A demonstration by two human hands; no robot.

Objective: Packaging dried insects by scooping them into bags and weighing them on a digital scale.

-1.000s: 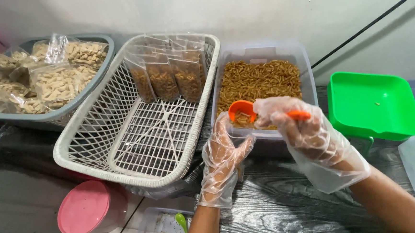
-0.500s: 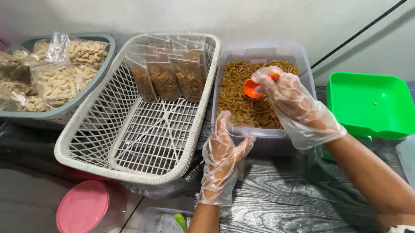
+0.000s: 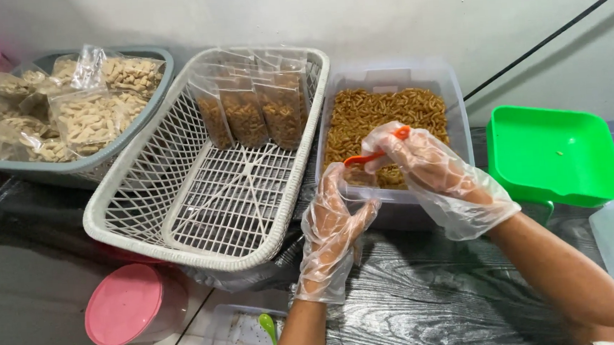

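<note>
Filling the centre-left of the frame, one white lattice basket (image 3: 181, 201) is seen, with three clear pouches of brown snacks (image 3: 250, 112) stood upright against its far wall. One grey basket (image 3: 117, 145), heaped with bags of pale snacks, is placed at the upper left. One clear tub (image 3: 451, 89) of loose brown snacks is set right of centre, and one green tray (image 3: 554, 154) is placed at the right edge. One pink-lidded container (image 3: 123, 304) is seen at the lower left. Two gloved hands are counted. The right hand (image 3: 435, 175) is reached in from the lower right over the tub's near edge, its fingers clenched on the handle of one orange scoop (image 3: 373, 154). The scoop's long axis is laid nearly level, slightly tilted, with the bowl pointed left and the handle end up to the right. The left hand (image 3: 332, 228) is raised upright below the scoop, fingers curled around a clear pouch (image 3: 347, 195) that can barely be made out.
</note>
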